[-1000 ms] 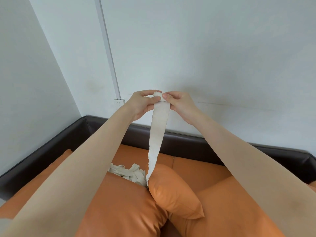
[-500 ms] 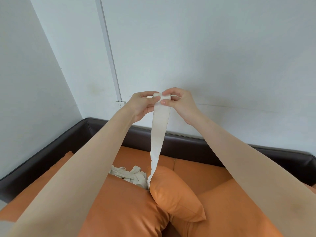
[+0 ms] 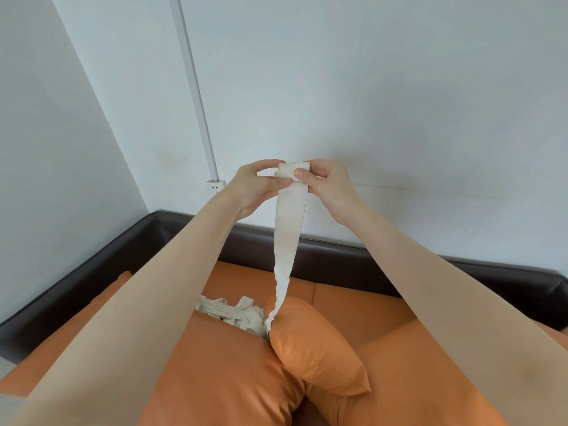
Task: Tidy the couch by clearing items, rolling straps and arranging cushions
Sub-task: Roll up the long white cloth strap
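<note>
A long cream strap (image 3: 289,229) hangs from my two hands, held up in front of the wall. Its top end is folded over into a small flat roll. My left hand (image 3: 256,187) pinches the roll's left edge between thumb and fingers. My right hand (image 3: 325,186) pinches its right side, thumb on the front. The strap drops down and runs behind an orange cushion (image 3: 313,345), joining a loose heap of strap (image 3: 233,313) on the orange couch seat (image 3: 378,312).
A second large orange cushion (image 3: 227,373) lies at the front left. The couch has a dark brown back and side rim (image 3: 338,256), set in a room corner. A white cable duct (image 3: 196,87) and a socket (image 3: 215,187) are on the wall.
The strap's top end has been turned over once more, so the roll between my fingers is slightly thicker. Both hands stay raised at about the same spot.
</note>
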